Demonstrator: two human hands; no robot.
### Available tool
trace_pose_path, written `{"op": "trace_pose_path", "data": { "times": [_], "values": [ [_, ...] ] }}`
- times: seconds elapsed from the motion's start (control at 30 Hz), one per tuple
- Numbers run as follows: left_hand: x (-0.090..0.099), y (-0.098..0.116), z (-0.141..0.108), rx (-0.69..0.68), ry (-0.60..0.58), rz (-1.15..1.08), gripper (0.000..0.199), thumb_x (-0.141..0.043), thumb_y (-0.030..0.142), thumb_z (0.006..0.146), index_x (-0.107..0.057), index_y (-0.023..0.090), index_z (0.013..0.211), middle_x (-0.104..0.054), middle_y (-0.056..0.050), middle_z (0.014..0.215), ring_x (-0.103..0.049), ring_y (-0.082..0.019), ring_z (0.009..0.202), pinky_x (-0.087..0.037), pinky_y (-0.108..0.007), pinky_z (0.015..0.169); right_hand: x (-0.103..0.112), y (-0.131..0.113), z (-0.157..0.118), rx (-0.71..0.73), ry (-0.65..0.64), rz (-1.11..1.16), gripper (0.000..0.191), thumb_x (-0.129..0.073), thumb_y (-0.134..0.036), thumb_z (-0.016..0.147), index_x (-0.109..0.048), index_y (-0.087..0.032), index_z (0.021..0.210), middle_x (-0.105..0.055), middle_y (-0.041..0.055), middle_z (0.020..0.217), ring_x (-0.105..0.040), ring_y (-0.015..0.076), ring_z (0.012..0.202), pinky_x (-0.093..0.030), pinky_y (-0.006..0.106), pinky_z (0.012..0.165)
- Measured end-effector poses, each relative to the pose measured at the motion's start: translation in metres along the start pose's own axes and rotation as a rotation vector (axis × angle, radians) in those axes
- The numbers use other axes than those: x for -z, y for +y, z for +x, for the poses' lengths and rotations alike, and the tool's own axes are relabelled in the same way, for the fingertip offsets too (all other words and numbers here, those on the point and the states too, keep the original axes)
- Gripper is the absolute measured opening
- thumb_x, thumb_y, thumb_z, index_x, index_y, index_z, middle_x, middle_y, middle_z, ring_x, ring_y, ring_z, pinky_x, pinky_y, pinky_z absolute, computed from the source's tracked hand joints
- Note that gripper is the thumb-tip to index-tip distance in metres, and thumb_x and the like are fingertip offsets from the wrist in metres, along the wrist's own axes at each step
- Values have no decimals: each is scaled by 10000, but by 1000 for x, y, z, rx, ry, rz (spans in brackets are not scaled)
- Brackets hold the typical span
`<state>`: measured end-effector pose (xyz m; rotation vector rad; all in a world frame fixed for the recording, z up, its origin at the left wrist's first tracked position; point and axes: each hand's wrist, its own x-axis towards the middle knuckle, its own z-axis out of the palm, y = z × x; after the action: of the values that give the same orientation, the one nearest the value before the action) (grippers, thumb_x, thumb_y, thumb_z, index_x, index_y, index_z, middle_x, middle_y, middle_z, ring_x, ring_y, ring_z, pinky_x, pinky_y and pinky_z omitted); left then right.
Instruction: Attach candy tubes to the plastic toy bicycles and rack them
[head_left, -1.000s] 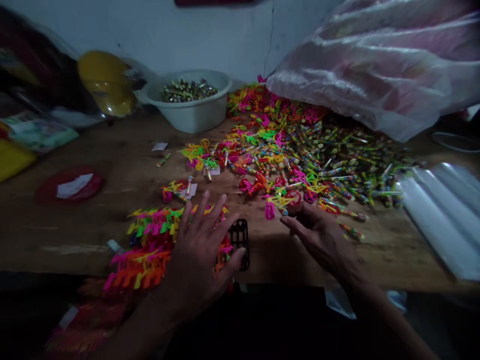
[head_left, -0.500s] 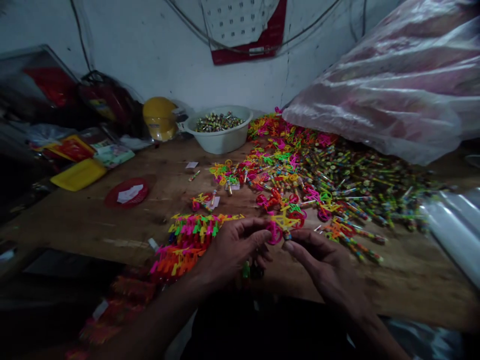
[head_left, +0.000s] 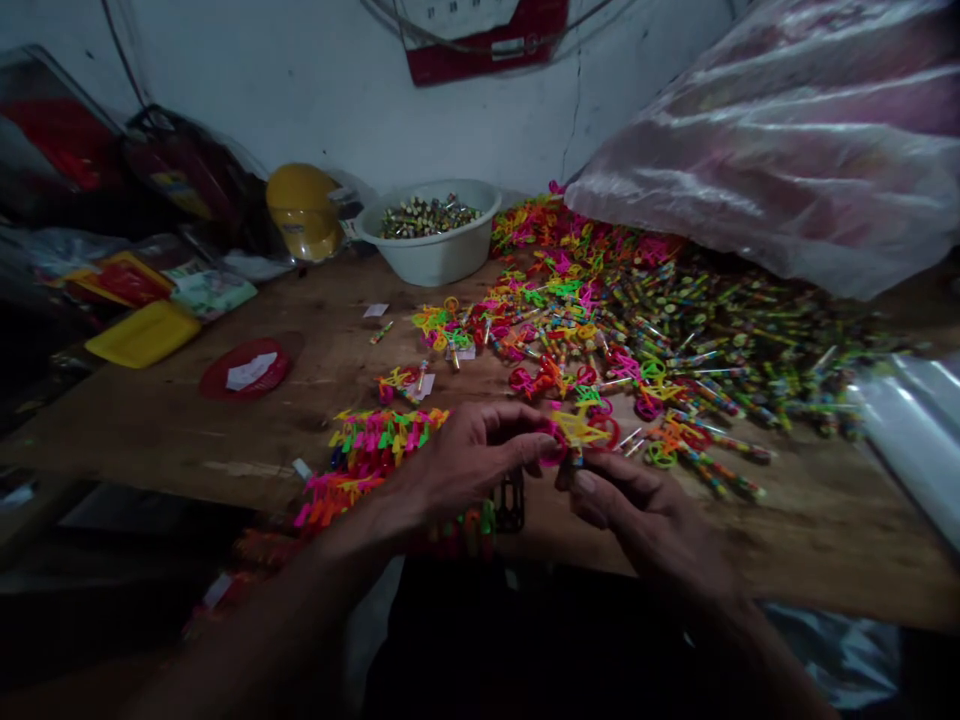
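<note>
A small plastic toy bicycle [head_left: 583,428], with a yellow frame and pink and red wheels, is held up between my two hands over the front of the wooden table. My left hand [head_left: 469,455] pinches it at the pink wheel. From below right, the fingers of my right hand [head_left: 649,510] close on a short patterned tube [head_left: 576,459] at its underside. How the tube joins the frame is hidden by my fingers. Beneath my left hand shows a black slotted piece [head_left: 511,500]. Rows of bright plastic toys [head_left: 386,435] stand to its left.
Loose toy bicycles [head_left: 555,290] and a heap of patterned tubes [head_left: 750,330] cover the right side. Behind are a white basin [head_left: 442,262] of tubes and a large plastic bag [head_left: 757,170]. A red dish [head_left: 214,382], yellow tray [head_left: 142,332] and yellow helmet [head_left: 304,215] are left.
The view has tipped downward, so the table sits higher in the picture. Both hands keep hold of the toy bicycle, turned slightly. More of the black slotted piece shows.
</note>
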<state>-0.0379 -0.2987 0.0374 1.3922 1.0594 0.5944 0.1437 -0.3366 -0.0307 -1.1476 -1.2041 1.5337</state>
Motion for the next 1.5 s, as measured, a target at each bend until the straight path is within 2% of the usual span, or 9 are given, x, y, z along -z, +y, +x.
{"op": "trace_pose_path", "data": {
  "times": [0.1,0.17,0.33,0.4,0.5,0.6,0.9,1.07,1.5],
  "values": [
    [6,7,1,-73,-38,84,247,-568,314,833,-656,149,995,-670,-46,964,-605,-156,888,-478,-281,784,2,5,-2,-44,-72,63,276,-629,-419,783,-669,-197,941,-633,28,750,-560,126,635,-470,254,571],
    [10,10,0,-113,-55,134,271,-556,338,842,-652,160,1023,-674,-44,999,-612,-164,917,-481,-283,795,-1,9,-1,11,-16,3,273,-622,-421,787,-669,-201,942,-647,39,769,-568,135,620,-475,265,554],
    [25,-1,-3,-248,149,533,324,-488,372,879,-616,187,1113,-653,-48,1097,-595,-184,1015,-463,-324,876,-9,28,10,551,261,-583,172,-616,-238,794,-661,-227,959,-659,51,900,-607,169,775,-490,295,698],
    [31,-15,-3,-328,267,752,344,-487,345,880,-583,171,1162,-599,-63,1210,-521,-202,1148,-395,-370,984,-9,39,16,632,265,-710,184,-579,-196,808,-632,-217,983,-648,48,898,-598,158,750,-481,280,674],
    [35,-39,0,-344,304,1012,375,-445,276,893,-523,121,1226,-530,-95,1300,-439,-225,1236,-314,-429,1044,-13,50,21,460,237,-768,134,-536,-229,836,-588,-210,958,-624,27,805,-566,146,657,-454,261,588],
    [35,-54,3,-284,258,1096,348,-352,204,913,-539,105,1189,-587,-90,1221,-519,-212,1132,-348,-417,992,-26,51,29,366,208,-778,136,-500,-245,855,-568,-204,965,-618,32,793,-565,159,672,-451,269,603],
    [37,-61,3,-303,227,1114,381,-329,168,894,-503,115,1228,-590,-83,1198,-528,-219,1082,-340,-406,958,-53,55,66,538,53,-644,185,-464,-125,798,-579,-205,918,-640,50,926,-576,192,876,-446,345,825],
    [37,-60,3,-294,223,1117,353,-340,172,898,-528,124,1194,-598,-67,1190,-532,-208,1076,-340,-384,957,-50,57,68,574,48,-685,132,-478,-88,775,-553,-187,817,-613,41,801,-552,179,743,-448,317,736],
    [34,-55,3,-284,240,1137,333,-317,203,925,-552,127,1148,-621,-61,1148,-542,-195,1043,-359,-369,928,-51,69,71,602,21,-737,159,-454,-109,834,-564,-183,922,-610,58,881,-549,190,852,-447,304,790]
  ]
}}
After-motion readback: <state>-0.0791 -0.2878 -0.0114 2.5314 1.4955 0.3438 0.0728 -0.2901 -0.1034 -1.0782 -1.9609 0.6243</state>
